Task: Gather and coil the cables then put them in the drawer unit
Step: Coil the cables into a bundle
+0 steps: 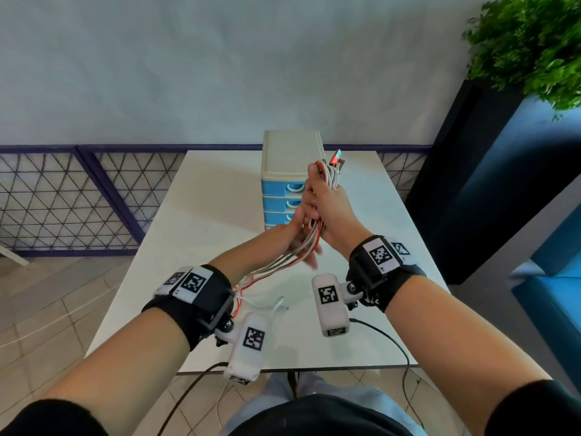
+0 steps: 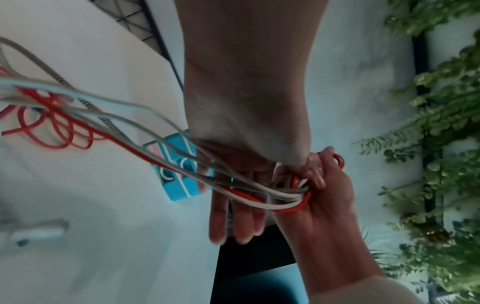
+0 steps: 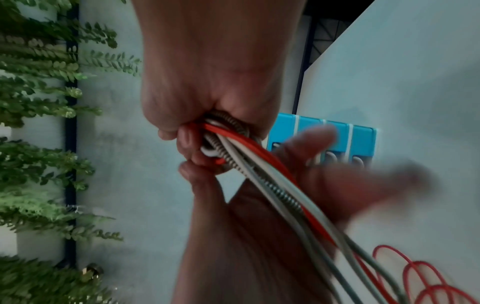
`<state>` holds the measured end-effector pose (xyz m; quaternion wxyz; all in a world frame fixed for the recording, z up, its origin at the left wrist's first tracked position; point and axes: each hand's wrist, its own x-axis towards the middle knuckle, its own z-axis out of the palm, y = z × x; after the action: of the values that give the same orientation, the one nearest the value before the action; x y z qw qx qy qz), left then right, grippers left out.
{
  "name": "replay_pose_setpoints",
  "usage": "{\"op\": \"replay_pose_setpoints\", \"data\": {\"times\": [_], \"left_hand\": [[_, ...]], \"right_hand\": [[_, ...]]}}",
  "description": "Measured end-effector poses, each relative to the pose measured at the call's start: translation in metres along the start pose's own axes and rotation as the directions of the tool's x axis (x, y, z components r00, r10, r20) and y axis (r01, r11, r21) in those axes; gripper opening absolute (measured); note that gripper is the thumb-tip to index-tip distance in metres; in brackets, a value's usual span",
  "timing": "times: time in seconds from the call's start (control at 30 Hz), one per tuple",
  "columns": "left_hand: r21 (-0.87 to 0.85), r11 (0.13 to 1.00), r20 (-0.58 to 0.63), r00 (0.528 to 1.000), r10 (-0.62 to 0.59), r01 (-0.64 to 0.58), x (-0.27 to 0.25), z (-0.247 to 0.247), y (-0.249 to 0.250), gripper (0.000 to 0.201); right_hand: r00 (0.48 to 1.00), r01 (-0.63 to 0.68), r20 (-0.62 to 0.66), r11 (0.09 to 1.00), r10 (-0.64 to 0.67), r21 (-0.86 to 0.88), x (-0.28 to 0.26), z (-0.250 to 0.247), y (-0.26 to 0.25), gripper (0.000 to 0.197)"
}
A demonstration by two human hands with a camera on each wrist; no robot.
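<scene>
A bundle of red, white and grey braided cables (image 1: 332, 176) is held up in front of the drawer unit (image 1: 283, 171), which has a cream top and blue drawers. My right hand (image 1: 328, 204) grips the folded part of the bundle in a fist, with USB plugs (image 1: 337, 158) sticking out above it. My left hand (image 1: 294, 234) lies just below with straight fingers (image 2: 233, 216), and the cables run across its palm. From there the strands trail down to red loops (image 2: 52, 131) on the table. The drawers (image 3: 361, 139) look closed.
The white table (image 1: 220, 215) carries loose white cable ends (image 1: 276, 305) near my left wrist. A black planter (image 1: 465, 168) with a green plant (image 1: 531, 42) stands to the right, and a blue mesh fence (image 1: 63, 199) runs behind the table.
</scene>
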<state>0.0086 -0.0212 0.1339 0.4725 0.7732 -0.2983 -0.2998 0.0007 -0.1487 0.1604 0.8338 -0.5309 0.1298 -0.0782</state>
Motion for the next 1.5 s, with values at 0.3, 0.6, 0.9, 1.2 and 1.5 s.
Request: {"op": "replay_pose_setpoints", "data": {"times": [0.3,0.6,0.9,1.2,1.5], "left_hand": [[-0.338,0.915,0.230,0.962,-0.146,0.220,-0.017,-0.015,-0.027,0.051],[0.293,0.954,-0.290,0.957,0.030,0.059,0.000,-0.026,-0.019,0.025],[0.398,0.910,-0.389,0.875,0.287,-0.121,-0.003,-0.023,0.011,0.005],[0.301,0.939,-0.403,0.871,0.282,-0.165,-0.003,-0.030,0.009,0.011],[-0.519,0.832,-0.076,0.958,-0.275,0.198,-0.007,-0.048,-0.001,0.042]], "right_hand": [[0.994,0.013,-0.108,0.985,0.006,0.171,0.012,-0.033,-0.032,0.038],[0.999,0.006,-0.031,0.970,-0.014,-0.242,0.011,-0.038,-0.023,0.033],[0.906,-0.085,0.286,0.795,0.313,-0.600,-0.004,-0.036,-0.018,0.040],[0.751,-0.348,0.455,0.873,0.478,-0.342,-0.013,-0.029,-0.010,0.029],[0.879,-0.189,0.321,0.875,0.353,-0.445,0.002,-0.033,0.000,0.011]]}}
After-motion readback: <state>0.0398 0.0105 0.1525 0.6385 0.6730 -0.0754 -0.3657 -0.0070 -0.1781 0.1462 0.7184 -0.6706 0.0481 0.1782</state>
